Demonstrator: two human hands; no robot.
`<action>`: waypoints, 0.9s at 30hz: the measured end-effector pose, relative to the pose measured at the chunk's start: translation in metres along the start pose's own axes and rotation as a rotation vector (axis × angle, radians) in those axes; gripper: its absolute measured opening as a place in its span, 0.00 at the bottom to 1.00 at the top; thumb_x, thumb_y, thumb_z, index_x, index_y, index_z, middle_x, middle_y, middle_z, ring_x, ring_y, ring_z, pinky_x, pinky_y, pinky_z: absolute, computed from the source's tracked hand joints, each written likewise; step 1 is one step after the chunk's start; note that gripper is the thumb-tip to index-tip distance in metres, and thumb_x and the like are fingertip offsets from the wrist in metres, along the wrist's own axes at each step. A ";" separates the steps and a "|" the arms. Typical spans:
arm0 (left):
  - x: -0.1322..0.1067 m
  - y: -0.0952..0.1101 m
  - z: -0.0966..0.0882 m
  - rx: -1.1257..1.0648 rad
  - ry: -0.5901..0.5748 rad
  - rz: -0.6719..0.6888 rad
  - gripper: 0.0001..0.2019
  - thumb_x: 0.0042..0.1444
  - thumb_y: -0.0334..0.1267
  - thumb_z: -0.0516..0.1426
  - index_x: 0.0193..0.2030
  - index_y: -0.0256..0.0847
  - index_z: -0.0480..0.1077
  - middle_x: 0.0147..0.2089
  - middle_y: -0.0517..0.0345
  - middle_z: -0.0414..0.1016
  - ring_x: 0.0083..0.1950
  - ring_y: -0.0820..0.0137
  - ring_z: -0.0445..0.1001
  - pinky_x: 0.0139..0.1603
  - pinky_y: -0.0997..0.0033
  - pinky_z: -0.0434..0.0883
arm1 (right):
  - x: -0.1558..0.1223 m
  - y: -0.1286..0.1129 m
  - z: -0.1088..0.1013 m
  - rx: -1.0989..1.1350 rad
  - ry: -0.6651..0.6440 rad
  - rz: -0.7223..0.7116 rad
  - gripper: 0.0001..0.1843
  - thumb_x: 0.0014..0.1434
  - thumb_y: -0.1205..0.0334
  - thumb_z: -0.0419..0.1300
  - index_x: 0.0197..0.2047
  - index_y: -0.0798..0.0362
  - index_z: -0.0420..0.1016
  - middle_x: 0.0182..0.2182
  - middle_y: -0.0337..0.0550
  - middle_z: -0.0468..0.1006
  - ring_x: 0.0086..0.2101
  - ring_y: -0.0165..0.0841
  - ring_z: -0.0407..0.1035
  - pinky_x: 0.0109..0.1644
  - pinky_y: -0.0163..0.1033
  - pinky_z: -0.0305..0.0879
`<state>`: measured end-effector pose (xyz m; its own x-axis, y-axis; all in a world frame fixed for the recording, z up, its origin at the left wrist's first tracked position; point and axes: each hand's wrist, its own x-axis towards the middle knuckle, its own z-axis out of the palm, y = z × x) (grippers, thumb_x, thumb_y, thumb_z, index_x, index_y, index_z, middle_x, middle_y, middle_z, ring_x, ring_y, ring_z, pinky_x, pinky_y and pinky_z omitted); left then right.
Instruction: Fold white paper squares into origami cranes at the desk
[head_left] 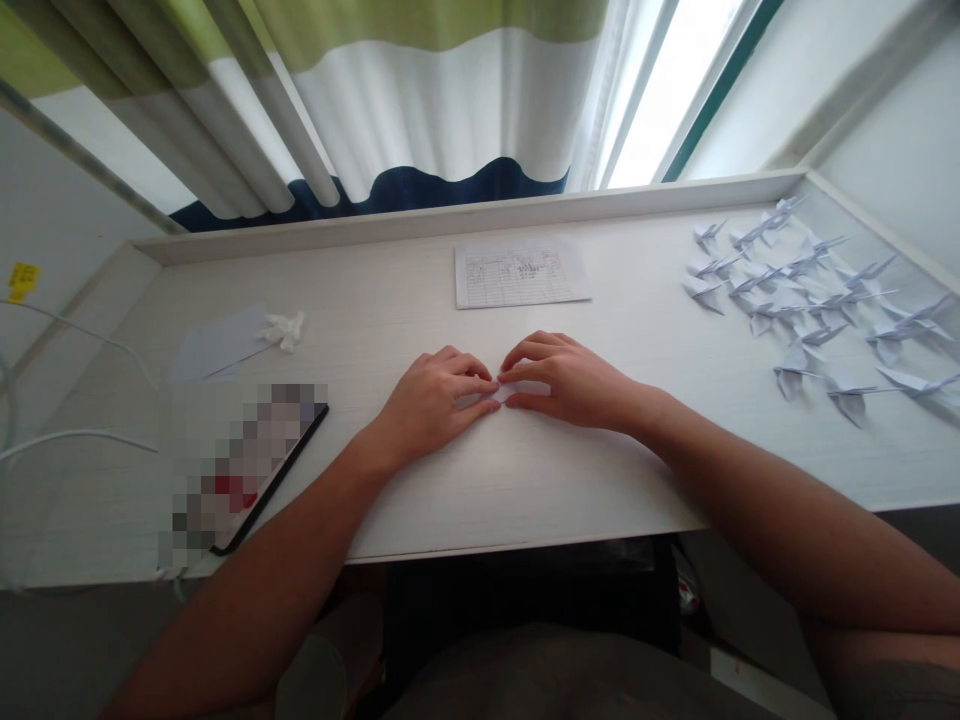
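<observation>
My left hand (439,400) and my right hand (566,380) rest side by side on the white desk (525,480), fingertips meeting at the middle. Between the fingertips lies a small piece of white paper (501,391), mostly hidden under the fingers. The fingers of both hands press together on it, flat against the desk top.
Several folded paper cranes (810,300) lie at the right of the desk. A printed sheet (520,272) lies at the back centre. At the left are blank paper sheets (217,345), a crumpled white scrap (283,328), a phone (240,465) and white cables (67,440). Curtains hang behind.
</observation>
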<state>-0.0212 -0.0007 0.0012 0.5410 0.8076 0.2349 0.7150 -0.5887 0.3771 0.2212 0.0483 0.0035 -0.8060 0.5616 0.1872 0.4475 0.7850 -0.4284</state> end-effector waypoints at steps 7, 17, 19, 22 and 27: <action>-0.001 -0.004 -0.001 0.043 -0.019 0.042 0.09 0.71 0.39 0.60 0.47 0.47 0.84 0.50 0.55 0.86 0.53 0.59 0.79 0.51 0.56 0.71 | -0.001 -0.004 0.002 -0.010 0.010 0.003 0.09 0.69 0.58 0.66 0.48 0.50 0.88 0.51 0.50 0.85 0.53 0.48 0.75 0.60 0.56 0.68; -0.001 -0.006 -0.001 0.056 0.019 0.108 0.09 0.71 0.35 0.60 0.42 0.44 0.83 0.51 0.59 0.87 0.53 0.61 0.81 0.52 0.57 0.69 | 0.001 -0.002 0.004 0.037 0.037 -0.018 0.10 0.67 0.64 0.67 0.49 0.49 0.87 0.50 0.49 0.87 0.53 0.48 0.77 0.61 0.55 0.69; -0.001 -0.006 -0.001 0.073 0.014 0.108 0.10 0.72 0.36 0.59 0.43 0.44 0.83 0.51 0.59 0.88 0.54 0.62 0.81 0.53 0.57 0.68 | 0.001 -0.003 0.004 0.040 0.041 -0.031 0.09 0.67 0.65 0.67 0.49 0.50 0.88 0.50 0.49 0.87 0.53 0.47 0.77 0.61 0.54 0.69; -0.002 -0.005 -0.001 0.110 0.022 0.117 0.11 0.73 0.36 0.57 0.44 0.44 0.83 0.51 0.59 0.88 0.56 0.61 0.81 0.55 0.56 0.68 | 0.001 -0.004 0.004 0.046 0.031 -0.051 0.09 0.68 0.65 0.66 0.47 0.50 0.88 0.50 0.48 0.87 0.53 0.46 0.78 0.62 0.54 0.69; -0.002 -0.002 -0.001 0.108 0.022 0.137 0.13 0.73 0.34 0.55 0.45 0.44 0.83 0.50 0.57 0.88 0.56 0.61 0.81 0.57 0.56 0.70 | 0.002 -0.006 0.003 0.037 0.018 -0.037 0.08 0.69 0.64 0.65 0.46 0.49 0.88 0.49 0.48 0.88 0.53 0.46 0.78 0.62 0.55 0.68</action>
<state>-0.0243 -0.0013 0.0005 0.6276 0.7195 0.2975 0.6792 -0.6927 0.2425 0.2159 0.0440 0.0034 -0.8145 0.5373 0.2187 0.4029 0.7951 -0.4533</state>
